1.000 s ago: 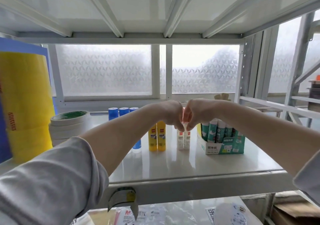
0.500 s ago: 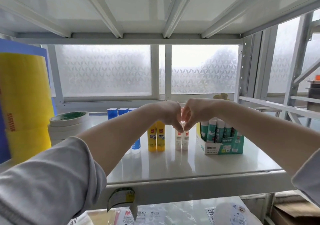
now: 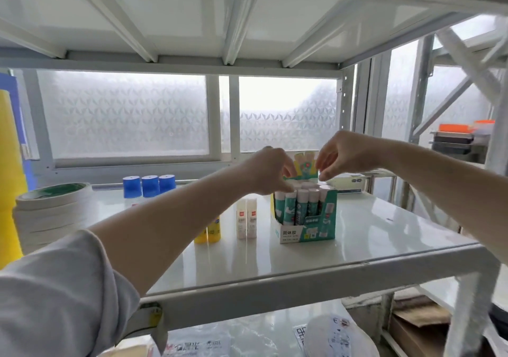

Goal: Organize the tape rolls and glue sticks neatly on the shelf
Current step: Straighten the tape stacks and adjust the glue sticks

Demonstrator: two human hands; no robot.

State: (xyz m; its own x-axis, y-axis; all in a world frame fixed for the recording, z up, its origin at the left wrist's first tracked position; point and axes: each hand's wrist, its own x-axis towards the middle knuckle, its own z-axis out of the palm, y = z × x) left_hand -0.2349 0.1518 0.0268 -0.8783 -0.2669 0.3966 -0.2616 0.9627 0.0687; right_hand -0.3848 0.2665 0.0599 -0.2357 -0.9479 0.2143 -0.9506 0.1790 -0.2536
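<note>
Left hand (image 3: 268, 171) and right hand (image 3: 345, 153) above teal cardboard box of glue sticks (image 3: 306, 213), fingers curled loosely, pinching nothing discernible. Two white glue sticks (image 3: 246, 220) upright at the box's 9 o'clock; stacked white tape rolls (image 3: 52, 208) farther that way on glossy white shelf (image 3: 371, 235).

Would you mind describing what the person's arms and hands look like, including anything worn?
Both forearms are bare. The left arm wears a loose light grey fabric sleeve pushed up near the elbow. The left hand and right hand show no gloves or rings.

Frosted window (image 3: 123, 114) behind; orange-lidded containers (image 3: 456, 136) stacked far right.
</note>
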